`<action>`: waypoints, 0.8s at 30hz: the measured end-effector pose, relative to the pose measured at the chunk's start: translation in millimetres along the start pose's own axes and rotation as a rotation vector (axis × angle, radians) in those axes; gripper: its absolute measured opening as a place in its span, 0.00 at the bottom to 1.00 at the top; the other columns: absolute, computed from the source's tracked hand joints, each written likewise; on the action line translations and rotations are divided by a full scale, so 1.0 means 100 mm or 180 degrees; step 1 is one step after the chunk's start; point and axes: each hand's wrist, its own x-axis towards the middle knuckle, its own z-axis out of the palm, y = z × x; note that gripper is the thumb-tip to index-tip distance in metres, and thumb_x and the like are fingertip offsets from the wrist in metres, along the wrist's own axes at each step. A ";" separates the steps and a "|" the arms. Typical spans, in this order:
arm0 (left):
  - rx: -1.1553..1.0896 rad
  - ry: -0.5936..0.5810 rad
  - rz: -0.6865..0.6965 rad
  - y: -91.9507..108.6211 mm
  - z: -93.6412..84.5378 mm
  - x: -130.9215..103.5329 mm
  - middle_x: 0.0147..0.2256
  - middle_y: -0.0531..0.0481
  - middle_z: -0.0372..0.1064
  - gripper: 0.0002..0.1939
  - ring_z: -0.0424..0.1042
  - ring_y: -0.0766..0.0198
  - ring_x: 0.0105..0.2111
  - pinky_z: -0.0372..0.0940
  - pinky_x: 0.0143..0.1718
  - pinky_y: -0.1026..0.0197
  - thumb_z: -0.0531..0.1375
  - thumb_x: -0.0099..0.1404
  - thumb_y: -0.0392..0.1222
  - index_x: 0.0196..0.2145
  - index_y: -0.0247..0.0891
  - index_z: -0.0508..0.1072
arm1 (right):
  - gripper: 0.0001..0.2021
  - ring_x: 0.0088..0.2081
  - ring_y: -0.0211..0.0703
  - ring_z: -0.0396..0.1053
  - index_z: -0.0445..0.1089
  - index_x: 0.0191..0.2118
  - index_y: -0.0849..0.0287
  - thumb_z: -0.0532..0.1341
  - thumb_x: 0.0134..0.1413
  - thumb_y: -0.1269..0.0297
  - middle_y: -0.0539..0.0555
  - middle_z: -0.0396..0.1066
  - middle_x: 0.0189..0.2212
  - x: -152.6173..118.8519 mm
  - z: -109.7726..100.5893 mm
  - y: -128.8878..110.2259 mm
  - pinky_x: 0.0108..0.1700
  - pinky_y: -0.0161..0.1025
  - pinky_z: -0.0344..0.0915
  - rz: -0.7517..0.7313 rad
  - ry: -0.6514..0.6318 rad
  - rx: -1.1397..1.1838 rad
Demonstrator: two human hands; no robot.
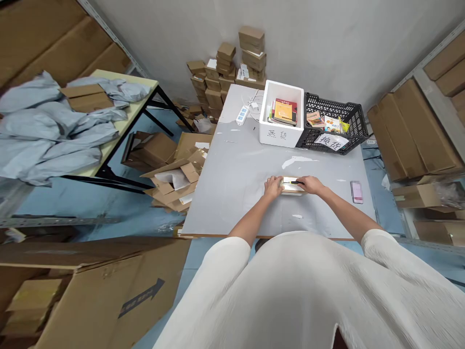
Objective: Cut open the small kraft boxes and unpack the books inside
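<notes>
A small cardboard box [293, 192] with a white label on top lies on the grey table [240, 194], near its front edge. My left hand [273, 187] grips the box's left end, fingers wrapped over its edge. In my right hand [311, 185], closed at the box's right side, is a thin dark tool [298, 182], which looks like a cutter. Its tip points left across the label. The fingertips under the right hand are hard to make out.
A white foam box [281, 138] with books and a black crate [336, 145] stand at the table's back. A phone [356, 192] lies right, a power strip [242, 115] back left. Cartons [178, 182] crowd the floor left; grey parcels [47, 131] cover another table.
</notes>
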 end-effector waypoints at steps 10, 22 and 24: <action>0.0065 -0.0038 0.0020 0.02 -0.02 -0.01 0.61 0.41 0.68 0.29 0.63 0.43 0.63 0.59 0.65 0.43 0.65 0.70 0.46 0.67 0.53 0.72 | 0.17 0.48 0.55 0.78 0.82 0.57 0.44 0.58 0.73 0.54 0.55 0.84 0.47 0.06 -0.01 0.04 0.46 0.42 0.67 -0.0026 -0.0057 0.0018; 0.0273 -0.0237 0.0785 0.04 -0.09 0.00 0.74 0.43 0.62 0.36 0.53 0.44 0.76 0.45 0.74 0.36 0.60 0.68 0.34 0.73 0.50 0.66 | 0.15 0.49 0.57 0.78 0.84 0.55 0.46 0.61 0.74 0.54 0.59 0.84 0.46 0.23 -0.06 0.00 0.48 0.43 0.67 0.0000 -0.0225 -0.0174; 0.0322 -0.0257 0.0751 0.04 -0.09 0.02 0.75 0.43 0.62 0.37 0.53 0.44 0.76 0.43 0.74 0.35 0.60 0.68 0.35 0.74 0.50 0.65 | 0.15 0.49 0.57 0.78 0.84 0.54 0.47 0.61 0.74 0.53 0.59 0.84 0.45 0.26 -0.07 0.01 0.48 0.43 0.67 0.0010 -0.0229 -0.0196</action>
